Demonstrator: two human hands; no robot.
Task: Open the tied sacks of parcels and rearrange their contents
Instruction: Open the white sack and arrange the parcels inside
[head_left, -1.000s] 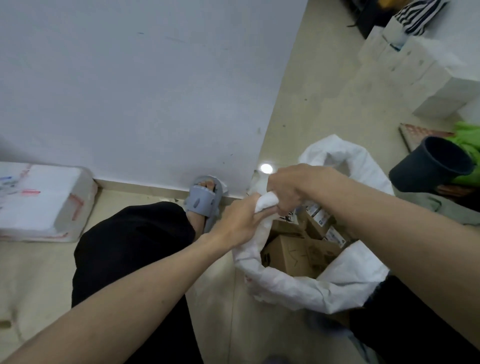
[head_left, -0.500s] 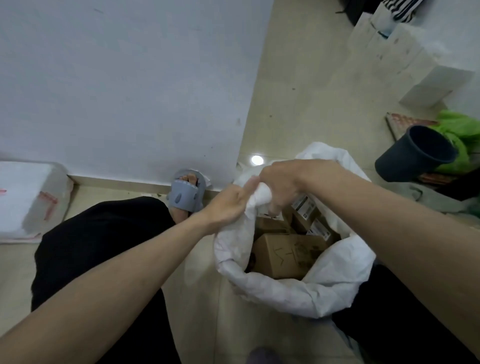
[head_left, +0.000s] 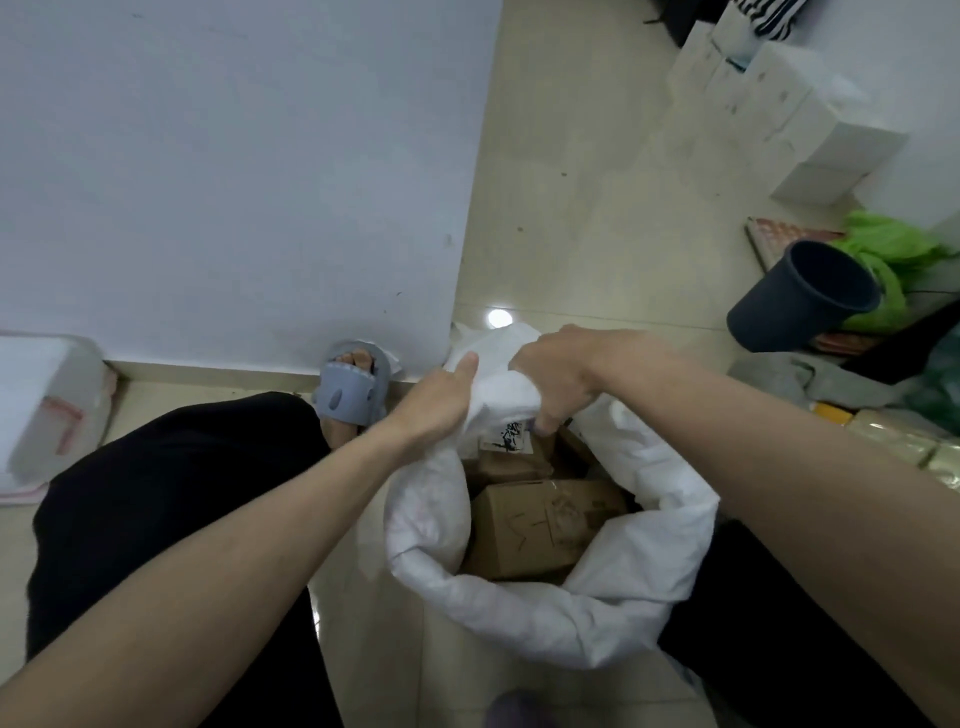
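A white woven sack (head_left: 545, 618) stands open on the floor between my knees, its mouth rolled down. Inside lie several brown cardboard parcels; the largest parcel (head_left: 540, 530) has pen marks on top, and a smaller parcel (head_left: 511, 465) lies behind it. My left hand (head_left: 441, 397) and my right hand (head_left: 561, 376) both grip the bunched far rim of the sack, close together, with a fold of white fabric between them. A printed label shows just under my right fingers.
A white wall (head_left: 234, 171) rises close on the left, with a foam box (head_left: 47, 410) at its foot. My foot in a grey-blue slipper (head_left: 348, 389) is beside the sack. A dark bin (head_left: 800, 296), green bag and stacked white foam blocks (head_left: 779, 93) stand on the right.
The view has shifted left and the sack sits more central. My hands have moved slightly apart on the far rim, and the left thumb now lies over the fabric.
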